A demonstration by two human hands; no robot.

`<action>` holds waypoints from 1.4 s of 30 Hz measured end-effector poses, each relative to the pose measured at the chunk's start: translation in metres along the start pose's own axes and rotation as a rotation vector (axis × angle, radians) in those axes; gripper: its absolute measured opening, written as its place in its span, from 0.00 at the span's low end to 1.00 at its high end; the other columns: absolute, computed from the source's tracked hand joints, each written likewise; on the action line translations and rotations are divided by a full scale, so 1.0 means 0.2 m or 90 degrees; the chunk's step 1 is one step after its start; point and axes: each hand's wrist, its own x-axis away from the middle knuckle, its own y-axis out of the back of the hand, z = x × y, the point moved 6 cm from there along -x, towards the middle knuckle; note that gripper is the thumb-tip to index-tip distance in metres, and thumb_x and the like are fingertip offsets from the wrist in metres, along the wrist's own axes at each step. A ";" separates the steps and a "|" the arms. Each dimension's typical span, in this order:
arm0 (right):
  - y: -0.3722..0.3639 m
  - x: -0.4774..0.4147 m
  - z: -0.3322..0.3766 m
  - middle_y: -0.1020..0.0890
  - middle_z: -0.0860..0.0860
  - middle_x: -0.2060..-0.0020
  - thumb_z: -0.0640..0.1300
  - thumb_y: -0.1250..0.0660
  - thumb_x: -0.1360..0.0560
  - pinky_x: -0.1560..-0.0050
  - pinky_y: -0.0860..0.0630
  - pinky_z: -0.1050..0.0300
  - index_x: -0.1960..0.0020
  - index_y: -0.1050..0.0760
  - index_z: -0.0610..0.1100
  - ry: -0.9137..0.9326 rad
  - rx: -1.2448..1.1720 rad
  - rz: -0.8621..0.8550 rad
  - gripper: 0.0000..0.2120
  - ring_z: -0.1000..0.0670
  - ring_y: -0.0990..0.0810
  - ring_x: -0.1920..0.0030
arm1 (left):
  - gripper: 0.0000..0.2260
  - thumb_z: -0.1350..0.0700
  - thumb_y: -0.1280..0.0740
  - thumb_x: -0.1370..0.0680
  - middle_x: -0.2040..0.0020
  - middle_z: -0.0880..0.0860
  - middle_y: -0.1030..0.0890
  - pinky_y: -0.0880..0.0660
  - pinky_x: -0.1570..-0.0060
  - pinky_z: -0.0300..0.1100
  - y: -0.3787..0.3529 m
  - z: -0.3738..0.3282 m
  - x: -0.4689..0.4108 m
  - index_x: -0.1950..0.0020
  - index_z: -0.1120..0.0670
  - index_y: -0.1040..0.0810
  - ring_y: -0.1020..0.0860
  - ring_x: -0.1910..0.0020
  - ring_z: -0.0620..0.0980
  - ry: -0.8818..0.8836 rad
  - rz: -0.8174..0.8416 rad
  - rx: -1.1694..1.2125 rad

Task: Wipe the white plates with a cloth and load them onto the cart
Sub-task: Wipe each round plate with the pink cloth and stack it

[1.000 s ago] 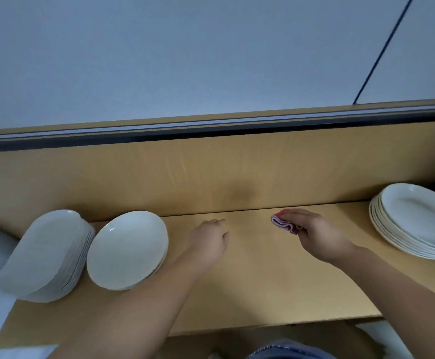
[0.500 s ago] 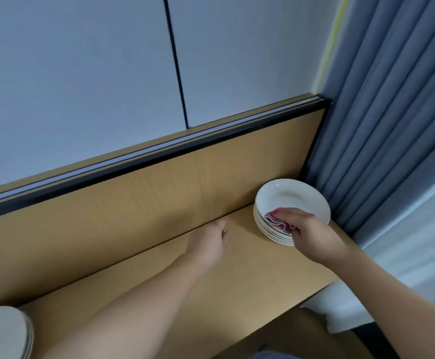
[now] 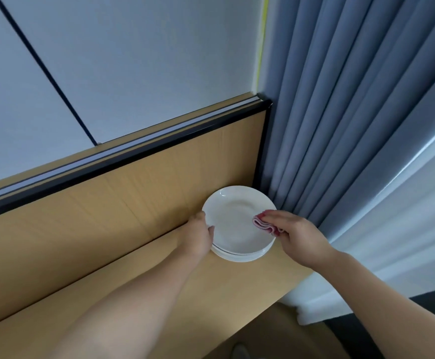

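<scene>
Right hand: the right hand pinches a folded pink-red cloth between thumb and fingers; the cloth lies against the right side of the top plate.
Left hand: the left hand curls round the left rim of that same plate, thumb on the upper face.
Plates: the top plate sits on a short stack of white plates; a thin dark gap shows under its near-left edge. How many plates the stack holds I cannot tell.
Surface: the stack stands at the far right end of a light wooden counter, just beside the corner where the counter ends.
Back panel: a wooden upstand of the same tone rises behind the counter, capped by a black trim with a pale strip along its top.
Wall: pale grey-white wall panels above, split by 1 dark slanting seam; a thin yellow strip runs down the wall's right edge.
Curtains: a pleated grey-blue curtain hangs just right of the stack; a white sheer curtain hangs further right.
Floor: dark flooring shows at the lower right.
</scene>
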 end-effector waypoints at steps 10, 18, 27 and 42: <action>-0.02 -0.03 -0.04 0.25 0.61 0.41 0.23 0.41 0.29 0.42 0.31 0.74 0.37 0.22 0.44 0.017 -0.044 0.026 0.27 0.54 0.25 0.41 | 0.11 0.57 0.37 0.21 0.39 0.58 0.26 0.30 0.60 0.41 0.01 0.00 -0.05 0.40 0.58 0.26 0.23 0.50 0.55 0.143 0.051 0.030; 0.01 -0.03 -0.04 0.25 0.62 0.41 0.23 0.41 0.28 0.46 0.28 0.70 0.37 0.22 0.45 0.032 -0.034 0.022 0.27 0.51 0.22 0.44 | 0.14 0.62 0.36 0.24 0.38 0.58 0.29 0.29 0.58 0.41 0.03 -0.04 -0.03 0.39 0.59 0.29 0.22 0.49 0.56 0.171 0.030 -0.012; 0.02 -0.05 -0.05 0.24 0.60 0.41 0.24 0.41 0.28 0.45 0.25 0.64 0.37 0.22 0.46 0.037 -0.031 0.015 0.27 0.49 0.21 0.44 | 0.18 0.62 0.39 0.24 0.54 0.54 0.26 0.30 0.66 0.43 0.09 -0.07 -0.06 0.34 0.60 0.36 0.25 0.56 0.56 0.243 0.057 0.116; 0.15 -0.18 0.08 0.22 0.57 0.40 0.25 0.37 0.27 0.39 0.32 0.72 0.37 0.21 0.46 0.044 0.005 -0.045 0.25 0.53 0.22 0.40 | 0.13 0.65 0.42 0.26 0.54 0.50 0.22 0.29 0.66 0.40 0.18 0.04 0.03 0.45 0.55 0.27 0.24 0.58 0.50 0.170 0.012 0.321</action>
